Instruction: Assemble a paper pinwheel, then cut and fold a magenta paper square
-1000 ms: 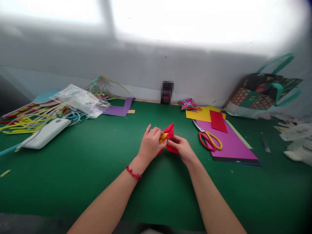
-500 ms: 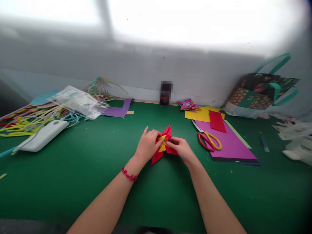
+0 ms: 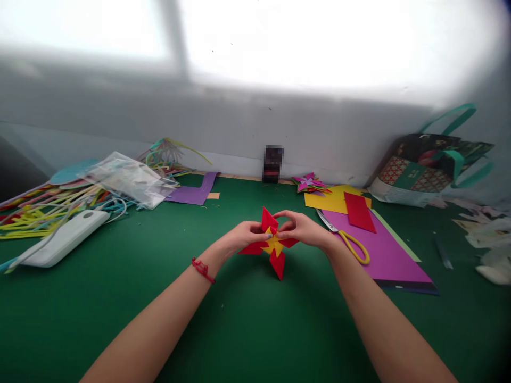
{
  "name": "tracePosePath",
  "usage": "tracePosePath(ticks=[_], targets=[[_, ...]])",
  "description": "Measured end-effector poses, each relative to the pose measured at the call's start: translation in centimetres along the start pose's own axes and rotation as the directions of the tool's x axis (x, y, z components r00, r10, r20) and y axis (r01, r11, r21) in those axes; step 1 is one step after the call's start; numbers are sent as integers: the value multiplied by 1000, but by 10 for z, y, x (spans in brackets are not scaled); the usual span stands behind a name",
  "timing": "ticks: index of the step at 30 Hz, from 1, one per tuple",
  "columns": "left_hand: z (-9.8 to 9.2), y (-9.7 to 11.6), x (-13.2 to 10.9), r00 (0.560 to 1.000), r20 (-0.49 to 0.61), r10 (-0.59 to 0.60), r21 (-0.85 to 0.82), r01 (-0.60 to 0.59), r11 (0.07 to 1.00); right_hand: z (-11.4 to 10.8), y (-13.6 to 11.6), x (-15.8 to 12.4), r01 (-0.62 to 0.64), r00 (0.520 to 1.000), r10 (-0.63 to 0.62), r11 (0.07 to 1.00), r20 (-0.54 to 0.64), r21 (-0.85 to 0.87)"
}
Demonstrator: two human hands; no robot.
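Observation:
A folded paper star (image 3: 274,244), red at its points and yellow in the middle, is held between my two hands just over the green table (image 3: 255,330). My left hand (image 3: 248,235) grips it from the left, the thumb on the yellow centre. From the right, my right hand (image 3: 301,229) pinches it near the upper side, its thumb close to the other thumb. One red point faces up and away, another faces down toward me. My fingers behind the paper are partly hidden.
To the right, scissors (image 3: 354,247) lie on purple paper (image 3: 393,255), beside red card (image 3: 360,211) and yellow paper (image 3: 325,202). Folded stars (image 3: 308,182) are stacked behind. A patterned bag (image 3: 415,165) stands far right. Leftward are a white power strip (image 3: 66,238) and pipe cleaners (image 3: 30,221).
The paper star has been turned in my hands, so its points face other ways and more yellow shows. My right forearm now covers part of the scissors. The view has tilted slightly up.

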State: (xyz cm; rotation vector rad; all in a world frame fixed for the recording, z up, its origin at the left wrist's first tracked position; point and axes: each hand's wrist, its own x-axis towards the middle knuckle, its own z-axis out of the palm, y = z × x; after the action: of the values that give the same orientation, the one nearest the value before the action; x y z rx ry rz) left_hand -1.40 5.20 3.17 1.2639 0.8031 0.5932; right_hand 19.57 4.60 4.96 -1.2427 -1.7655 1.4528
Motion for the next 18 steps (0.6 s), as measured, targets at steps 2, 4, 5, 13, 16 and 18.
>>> tracePosePath(ticks=[2,4,5,13,16,18], targets=[[-1,-7,12,995,-95,-6,-92,-3,996,-1,1,7,67,988,-81,992,-132,-107],[-2,-15,24,979,-204,-28,-167,-6,986,-1,4,13,115,914,-200,962,-354,-248],[-3,-18,30,969,-244,-41,-191,-7,982,0,5,15,112,859,-246,946,-449,-303],[2,-17,53,916,-398,51,-155,-122,980,7,21,38,14,808,-85,992,-583,-125],[3,-12,61,901,-426,87,-107,-145,984,4,20,51,20,799,-77,995,-597,-101],[2,-10,67,894,-436,102,-83,-153,985,0,18,57,22,798,-72,996,-599,-90]])
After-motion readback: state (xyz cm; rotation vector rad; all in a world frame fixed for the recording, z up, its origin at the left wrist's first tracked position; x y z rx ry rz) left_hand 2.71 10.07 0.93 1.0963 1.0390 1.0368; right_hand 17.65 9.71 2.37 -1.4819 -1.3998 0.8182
